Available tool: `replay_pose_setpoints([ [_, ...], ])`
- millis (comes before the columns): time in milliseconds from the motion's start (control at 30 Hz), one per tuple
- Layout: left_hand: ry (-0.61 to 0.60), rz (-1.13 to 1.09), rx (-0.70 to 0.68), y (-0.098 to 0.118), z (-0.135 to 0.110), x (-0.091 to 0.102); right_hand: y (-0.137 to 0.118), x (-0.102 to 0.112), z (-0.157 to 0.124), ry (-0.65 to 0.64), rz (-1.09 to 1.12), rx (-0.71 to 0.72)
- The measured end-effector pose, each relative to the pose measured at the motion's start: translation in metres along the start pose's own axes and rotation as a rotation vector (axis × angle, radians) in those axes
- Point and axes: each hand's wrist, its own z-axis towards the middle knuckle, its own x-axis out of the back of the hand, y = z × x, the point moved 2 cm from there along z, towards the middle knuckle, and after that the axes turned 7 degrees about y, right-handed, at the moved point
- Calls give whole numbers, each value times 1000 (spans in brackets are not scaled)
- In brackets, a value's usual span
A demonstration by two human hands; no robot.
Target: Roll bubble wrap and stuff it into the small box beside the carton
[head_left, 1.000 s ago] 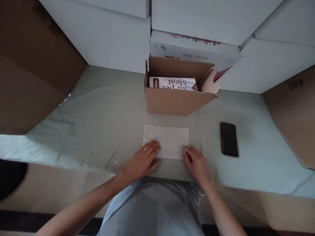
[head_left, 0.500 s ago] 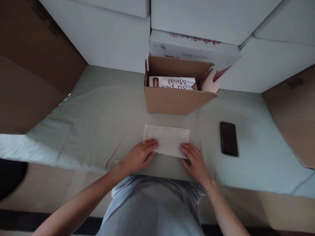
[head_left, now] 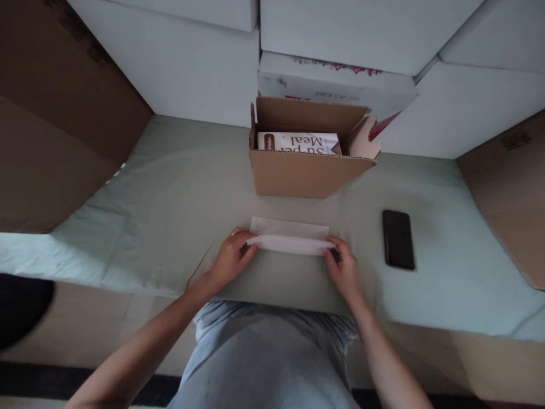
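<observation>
A white paper tissue (head_left: 292, 244) lies across the pale green cloth in front of me, its near edge lifted and folded over toward the far part, which stays flat. My left hand (head_left: 234, 253) pinches the left end of the fold between thumb and fingers. At the right end, my right hand (head_left: 342, 262) grips the fold the same way. Beyond the tissue stands an open cardboard box (head_left: 313, 176), with a white "Super Meal" carton (head_left: 298, 142) inside it.
A black phone (head_left: 398, 238) lies on the cloth (head_left: 170, 187) to the right. White boxes (head_left: 204, 62) are stacked along the back. Large brown cartons flank the surface, one at left (head_left: 63, 142) and one at right (head_left: 511, 187).
The tissue lay flat under both hands before. Its near edge is now raised and folded away from me, and my hands have moved apart to its two ends, fingers closed on it.
</observation>
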Motion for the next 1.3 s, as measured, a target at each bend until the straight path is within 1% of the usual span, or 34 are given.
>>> replay_pose_setpoints([
  [100, 45, 132, 121, -2, 5, -7, 1, -7, 4, 66, -47, -10],
  [167, 42, 213, 182, -3, 8, -10, 1, -11, 7, 88, -88, 7],
  [233, 27, 270, 213, -3, 10, -13, 0, -14, 11, 102, -141, 26],
  [300, 30, 302, 237, -2, 13, -14, -1, -16, 15, 104, -199, 49],
  [400, 44, 312, 290, 0, 16, -14, -3, -19, 21, 72, -289, 63],
  [467, 35, 324, 306, 2, 18, -13, -3, -19, 23, 47, -336, 60],
  [533, 23, 354, 303, 3, 20, -13, -4, -17, 25, 40, -370, 88],
  [667, 19, 397, 271, 4, 21, -14, -19, -9, 22, 82, -395, 234],
  [700, 18, 403, 264, 4, 21, -15, -26, -9, 20, 63, -394, 274],
  [733, 17, 406, 258, 4, 20, -16, -32, -10, 19, 18, -397, 313],
  [800, 15, 410, 247, 4, 19, -16, -42, -17, 15, -121, -424, 372],
  [867, 16, 415, 239, 4, 19, -16, -46, -26, 12, -243, -461, 395],
  [900, 16, 417, 239, 4, 20, -16, -45, -30, 11, -282, -472, 394],
  [1033, -7, 415, 248, 4, 21, -12, -34, -41, 10, -335, -486, 374],
  [1100, 6, 460, 191, 7, 21, -9, -30, -42, 10, -342, -491, 374],
  [1200, 78, 546, 13, 22, 20, -9, -29, -42, 10, -347, -493, 387],
  [1233, 82, 551, -49, 28, 18, -11, -30, -41, 10, -345, -495, 389],
  [1300, 17, 523, -154, 42, 15, -20, -31, -42, 10, -336, -503, 388],
])
